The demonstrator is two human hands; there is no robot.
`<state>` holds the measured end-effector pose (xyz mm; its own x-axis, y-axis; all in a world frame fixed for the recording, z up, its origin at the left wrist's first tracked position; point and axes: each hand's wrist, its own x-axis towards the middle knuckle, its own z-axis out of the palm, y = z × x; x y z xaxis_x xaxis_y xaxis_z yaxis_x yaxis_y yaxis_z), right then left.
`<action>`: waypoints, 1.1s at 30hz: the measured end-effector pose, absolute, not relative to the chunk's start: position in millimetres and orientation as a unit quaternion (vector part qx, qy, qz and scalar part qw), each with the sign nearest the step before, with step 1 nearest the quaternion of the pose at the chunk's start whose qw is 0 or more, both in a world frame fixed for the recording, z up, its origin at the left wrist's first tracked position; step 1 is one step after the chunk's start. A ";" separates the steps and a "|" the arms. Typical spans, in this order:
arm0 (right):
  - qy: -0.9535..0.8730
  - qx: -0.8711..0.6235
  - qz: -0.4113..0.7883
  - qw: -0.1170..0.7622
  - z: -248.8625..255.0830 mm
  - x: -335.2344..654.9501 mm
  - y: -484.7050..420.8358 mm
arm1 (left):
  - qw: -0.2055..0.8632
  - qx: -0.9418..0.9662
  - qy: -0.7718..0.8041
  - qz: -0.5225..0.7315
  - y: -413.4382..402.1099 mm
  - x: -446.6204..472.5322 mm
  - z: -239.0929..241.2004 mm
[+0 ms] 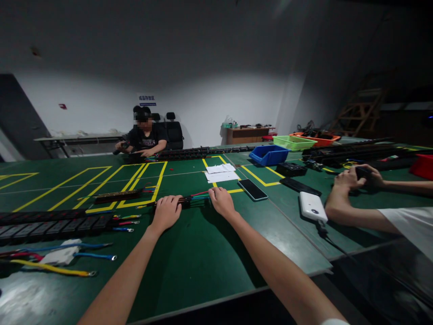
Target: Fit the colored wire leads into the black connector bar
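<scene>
My left hand rests curled over a narrow black strip above the green table. From the strip's right end run red, green and blue wires. At their far ends my right hand is closed, its fingertips pinching the wires; the wire tips are hidden. A similar dark strip with coloured wire ends lies to the left, beyond my left hand. Nearer on the left is a row of black modules with red, yellow and blue leads ending in ring terminals.
White papers and a phone lie beyond my right hand. A blue bin stands farther back. At right, a co-worker's hands hold a dark object near a white device with a cable. Another person sits across the table.
</scene>
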<state>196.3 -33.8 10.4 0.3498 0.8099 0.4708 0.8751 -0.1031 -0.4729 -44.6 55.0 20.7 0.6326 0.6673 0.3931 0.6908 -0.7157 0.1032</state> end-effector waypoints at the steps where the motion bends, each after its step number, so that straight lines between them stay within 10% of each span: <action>1: -0.567 -0.733 -0.053 0.371 10.9 196.6 -33.7 | 0.030 -0.903 -0.377 -0.205 54.5 -44.5 21.1; 33: -0.542 -0.784 -0.041 0.298 6.9 194.1 -32.7 | 0.025 -0.903 -0.379 -0.199 51.0 -45.1 22.4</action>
<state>194.1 -32.7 6.9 0.4080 0.8266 0.3876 0.8756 -0.2342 -0.4224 -45.1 51.0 22.4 0.6333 0.6749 0.3786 0.6951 -0.7112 0.1051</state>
